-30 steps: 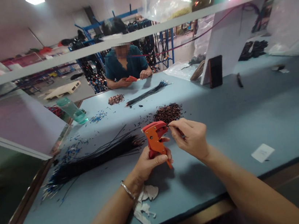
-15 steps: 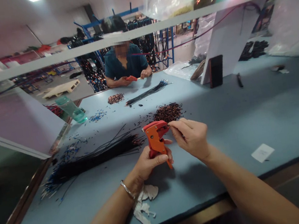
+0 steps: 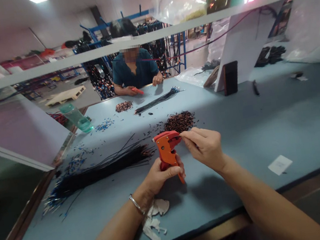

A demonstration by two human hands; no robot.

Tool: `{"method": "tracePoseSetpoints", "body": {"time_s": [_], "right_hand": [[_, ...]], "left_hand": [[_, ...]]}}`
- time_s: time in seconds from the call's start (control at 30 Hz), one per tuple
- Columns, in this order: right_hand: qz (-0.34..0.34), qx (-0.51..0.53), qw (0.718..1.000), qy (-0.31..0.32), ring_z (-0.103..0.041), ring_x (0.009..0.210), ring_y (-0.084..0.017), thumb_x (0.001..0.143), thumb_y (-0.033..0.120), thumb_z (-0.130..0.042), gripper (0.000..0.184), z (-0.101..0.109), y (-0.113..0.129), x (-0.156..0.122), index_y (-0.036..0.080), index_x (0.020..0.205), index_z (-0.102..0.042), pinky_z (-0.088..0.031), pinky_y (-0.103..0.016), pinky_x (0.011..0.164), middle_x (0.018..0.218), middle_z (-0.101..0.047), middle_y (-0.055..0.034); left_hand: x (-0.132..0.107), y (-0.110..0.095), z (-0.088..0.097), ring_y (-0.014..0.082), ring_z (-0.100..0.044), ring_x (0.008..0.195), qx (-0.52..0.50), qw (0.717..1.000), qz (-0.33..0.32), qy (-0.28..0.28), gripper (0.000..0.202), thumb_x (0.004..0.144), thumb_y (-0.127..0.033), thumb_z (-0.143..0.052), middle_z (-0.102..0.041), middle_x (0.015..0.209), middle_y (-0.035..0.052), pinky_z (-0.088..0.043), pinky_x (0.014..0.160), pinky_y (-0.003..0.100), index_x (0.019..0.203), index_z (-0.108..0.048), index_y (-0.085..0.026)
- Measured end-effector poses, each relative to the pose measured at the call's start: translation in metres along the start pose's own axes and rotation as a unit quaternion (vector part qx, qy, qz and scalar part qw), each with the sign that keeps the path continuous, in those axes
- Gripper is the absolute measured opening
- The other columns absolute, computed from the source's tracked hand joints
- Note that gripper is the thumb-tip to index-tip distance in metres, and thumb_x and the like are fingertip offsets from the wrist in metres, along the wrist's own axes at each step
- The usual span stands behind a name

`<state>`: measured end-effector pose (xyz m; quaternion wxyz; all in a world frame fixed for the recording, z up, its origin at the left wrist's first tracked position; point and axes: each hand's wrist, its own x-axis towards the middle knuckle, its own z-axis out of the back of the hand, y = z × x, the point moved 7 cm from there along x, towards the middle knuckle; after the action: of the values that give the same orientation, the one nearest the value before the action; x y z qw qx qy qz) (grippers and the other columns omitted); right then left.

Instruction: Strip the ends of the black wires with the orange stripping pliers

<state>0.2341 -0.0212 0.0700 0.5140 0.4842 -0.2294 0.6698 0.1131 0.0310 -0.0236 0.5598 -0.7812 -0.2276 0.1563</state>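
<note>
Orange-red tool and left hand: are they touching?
Touching: the head view shows the left hand gripping the orange-red tool by its handle, thumb across it.

One cam, on my head: faces forward and down, my hands (image 3: 204, 145) close in, worktop (image 3: 238, 133) stretching past them.

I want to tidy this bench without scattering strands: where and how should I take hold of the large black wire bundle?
Probably take the large black wire bundle around its dense middle, from above and the near side, closing across its length. It lies flat and compact there, while loose strands fan out at both ends and blue scraps lie along its far side.
</note>
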Motion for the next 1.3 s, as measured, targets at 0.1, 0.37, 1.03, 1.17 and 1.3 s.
{"method": "tracePoseSetpoints", "body": {"time_s": [0.1,0.37,1.03,1.17,1.3], "right_hand": [[-0.007,-0.001,1.0,0.005,-0.054,0.054,-0.008,0.09,0.016,-0.053,0.017,-0.0008,-0.0014,-0.0008,0.017,0.083,-0.069,-0.04,-0.02,0.056,0.061,-0.063,-0.0001],[-0.008,0.006,1.0,-0.002,-0.058,0.054,-0.009,0.088,0.015,-0.054,0.016,-0.0001,-0.0015,-0.0014,0.016,0.081,-0.069,-0.042,-0.02,0.056,0.061,-0.065,-0.0005],[-0.007,-0.011,1.0,0.019,-0.053,0.051,-0.008,0.091,0.017,-0.05,0.02,-0.003,-0.0064,-0.0015,0.017,0.086,-0.07,-0.038,-0.02,0.054,0.058,-0.061,0.0008],[-0.005,-0.006,1.0,0.018,-0.054,0.052,-0.008,0.091,0.017,-0.05,0.02,-0.0034,-0.0066,-0.0016,0.017,0.087,-0.07,-0.039,-0.02,0.055,0.06,-0.063,0.0007],[-0.005,0.003,1.0,0.016,-0.056,0.053,-0.008,0.09,0.016,-0.051,0.019,-0.0037,-0.0068,-0.0019,0.017,0.086,-0.069,-0.04,-0.02,0.055,0.062,-0.065,-0.0002]], "left_hand": [[0.0002,0.0028,0.0002,0.0158,-0.06,0.065,-0.003,1.0,0.008,0.003,0.033,0.074,-0.035,-0.075,-0.06,0.071,0.0029,-0.051,0.064,0.032,0.088,-0.054,-0.013],[0.0018,0.0034,-0.0025,0.0141,-0.057,0.062,-0.004,1.0,0.006,0.0,0.032,0.075,-0.037,-0.074,-0.058,0.067,0.002,-0.048,0.062,0.03,0.081,-0.053,-0.014],[0.0036,0.0035,-0.0016,0.0134,-0.057,0.059,-0.005,1.0,0.015,-0.012,0.033,0.074,-0.038,-0.074,-0.056,0.064,0.0008,-0.048,0.06,0.029,0.08,-0.053,-0.014],[0.0035,0.0036,-0.0016,0.0132,-0.057,0.057,0.003,1.0,0.017,-0.017,0.035,0.073,-0.041,-0.075,-0.056,0.062,0.0006,-0.048,0.059,0.029,0.077,-0.052,-0.014],[0.0035,0.0035,-0.0024,0.0127,-0.056,0.055,0.007,1.0,0.018,-0.022,0.036,0.073,-0.042,-0.075,-0.055,0.06,-0.0002,-0.047,0.057,0.028,0.076,-0.051,-0.015]]}}
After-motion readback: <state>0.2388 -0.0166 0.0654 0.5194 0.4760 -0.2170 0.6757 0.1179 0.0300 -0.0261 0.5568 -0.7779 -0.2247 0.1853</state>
